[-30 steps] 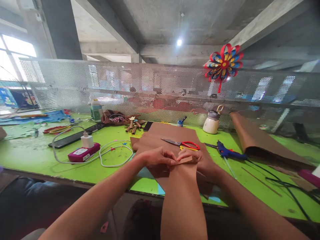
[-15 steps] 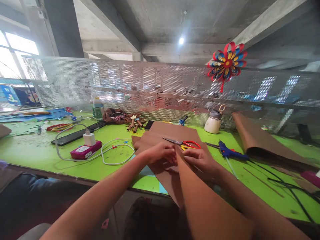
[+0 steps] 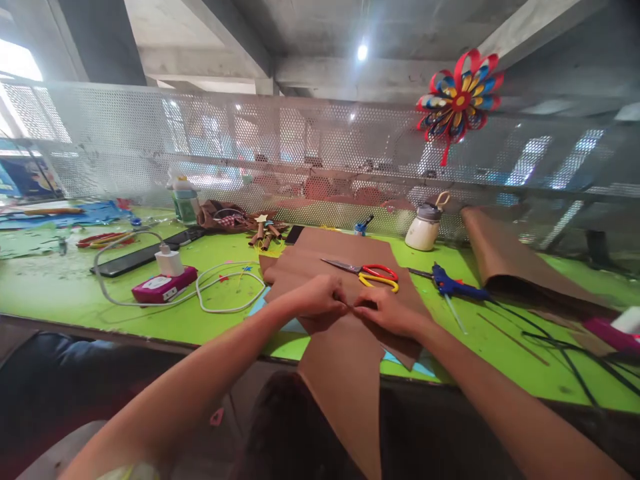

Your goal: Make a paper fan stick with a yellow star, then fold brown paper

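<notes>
A large piece of brown paper (image 3: 347,367) tapers down over the table's front edge toward my lap. My left hand (image 3: 324,297) pinches its upper edge near the middle. Close beside it, my right hand (image 3: 383,310) has thumb and fingers closed on the same edge. Under both hands lie more brown sheets (image 3: 345,250), with light blue paper showing at their borders. Scissors (image 3: 373,273) with one red and one yellow handle rest on those sheets, just beyond my fingers. The fingertips of both hands are partly hidden.
A blue glue gun (image 3: 453,283) lies right of the sheets. Rolled brown paper (image 3: 505,257) and a cream bottle (image 3: 423,228) are farther right. On the left sit a purple power socket (image 3: 163,285) with a white cable, a dark phone-like slab (image 3: 135,259) and small paper rolls (image 3: 265,233).
The brown paper has swung from standing slanted on the right to lying flatter, facing up. Both hands have come closer together along its edge. The view has tilted slightly downward.
</notes>
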`<state>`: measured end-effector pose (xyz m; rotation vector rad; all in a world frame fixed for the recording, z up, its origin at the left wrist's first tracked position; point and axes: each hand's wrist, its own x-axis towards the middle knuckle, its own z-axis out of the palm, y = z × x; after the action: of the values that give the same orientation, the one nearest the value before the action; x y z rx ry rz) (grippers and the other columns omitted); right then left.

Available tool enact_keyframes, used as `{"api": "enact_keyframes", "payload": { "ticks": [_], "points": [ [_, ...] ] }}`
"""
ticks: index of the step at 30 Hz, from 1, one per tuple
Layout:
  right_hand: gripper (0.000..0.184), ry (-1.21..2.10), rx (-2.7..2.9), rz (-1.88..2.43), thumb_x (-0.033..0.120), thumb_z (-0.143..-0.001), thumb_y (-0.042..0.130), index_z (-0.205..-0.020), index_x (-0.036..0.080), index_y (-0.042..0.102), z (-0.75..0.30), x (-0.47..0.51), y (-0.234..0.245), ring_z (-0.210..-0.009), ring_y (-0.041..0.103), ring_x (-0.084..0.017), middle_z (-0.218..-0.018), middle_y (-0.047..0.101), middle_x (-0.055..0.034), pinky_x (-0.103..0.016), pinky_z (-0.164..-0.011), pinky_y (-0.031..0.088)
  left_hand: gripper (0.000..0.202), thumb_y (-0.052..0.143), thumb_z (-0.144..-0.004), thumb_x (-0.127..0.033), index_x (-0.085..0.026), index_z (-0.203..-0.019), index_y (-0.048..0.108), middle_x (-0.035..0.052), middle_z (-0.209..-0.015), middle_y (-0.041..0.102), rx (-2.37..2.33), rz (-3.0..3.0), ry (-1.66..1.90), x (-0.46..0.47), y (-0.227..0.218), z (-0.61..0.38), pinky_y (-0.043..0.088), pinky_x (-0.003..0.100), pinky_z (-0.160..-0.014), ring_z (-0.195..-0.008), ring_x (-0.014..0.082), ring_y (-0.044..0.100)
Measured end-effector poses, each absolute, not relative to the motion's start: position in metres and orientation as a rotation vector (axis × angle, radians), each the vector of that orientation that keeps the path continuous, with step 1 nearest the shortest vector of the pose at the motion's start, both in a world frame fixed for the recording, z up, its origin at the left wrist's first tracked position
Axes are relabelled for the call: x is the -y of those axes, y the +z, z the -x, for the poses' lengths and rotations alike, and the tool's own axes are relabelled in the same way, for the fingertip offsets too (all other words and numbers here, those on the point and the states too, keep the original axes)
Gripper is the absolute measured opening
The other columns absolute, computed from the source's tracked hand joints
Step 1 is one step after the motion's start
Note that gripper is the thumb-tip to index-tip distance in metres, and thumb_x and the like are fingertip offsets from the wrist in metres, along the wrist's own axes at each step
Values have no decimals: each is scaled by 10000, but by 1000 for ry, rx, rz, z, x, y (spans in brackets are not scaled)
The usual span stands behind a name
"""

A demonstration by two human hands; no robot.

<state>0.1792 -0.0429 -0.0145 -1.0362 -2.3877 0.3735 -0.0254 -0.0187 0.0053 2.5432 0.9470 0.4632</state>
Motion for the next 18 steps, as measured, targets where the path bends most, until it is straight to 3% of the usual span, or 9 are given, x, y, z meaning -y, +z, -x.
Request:
{"api": "enact_keyframes", "payload": {
  "ticks": [13,18],
  "points": [
    [75,152,2505,1031,178,-815,568,-765,159,622,-186,42,-19,-679,521,-141,-733,600,-28,-254,-622,380,182,555,-745,-260,-178,-846,682,-14,-677,633,-948,-2611,274,16,10,28,324,195,-545,-590,99,508],
    [60,95,2506,973,160,-831,541,-823,149,599,-176,44,-19,-735,523,-154,-790,588,-45,-270,-679,401,172,553,-758,-261,-160,-820,679,-3,-698,637,-889,-2691,322,15,6,22,327,194,-554,-594,97,503]
  ]
}}
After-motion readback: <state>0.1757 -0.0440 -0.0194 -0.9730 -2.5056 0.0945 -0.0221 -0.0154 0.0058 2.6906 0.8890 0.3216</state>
